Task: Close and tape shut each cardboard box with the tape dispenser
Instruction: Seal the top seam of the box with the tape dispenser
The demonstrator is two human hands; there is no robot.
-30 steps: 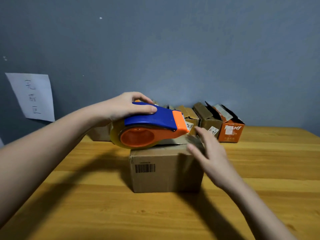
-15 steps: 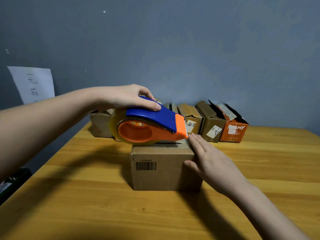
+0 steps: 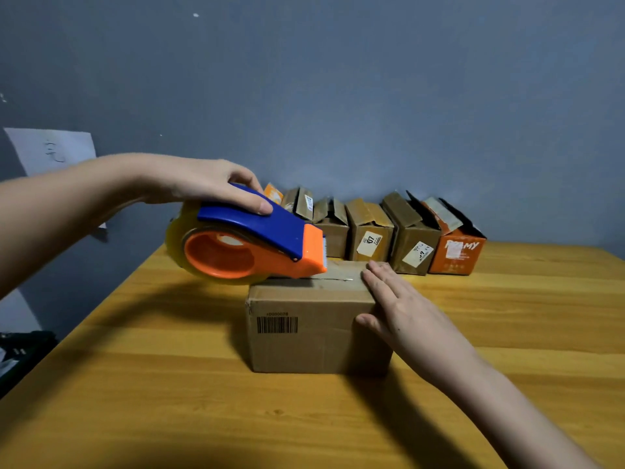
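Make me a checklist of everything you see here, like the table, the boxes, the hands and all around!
Surface: wooden table, yellowish planks.
Job's things: tape dispenser, blue and orange, its front end resting on top of the closed cardboard box; a barcode on the box front.
Clutter: row of open boxes along the wall; orange box at the right end.
Grips: left hand holds the dispenser; right hand lies flat on the box's right edge.
Cables: nothing seen.
Surroundings: grey wall; paper sheet on it, left.
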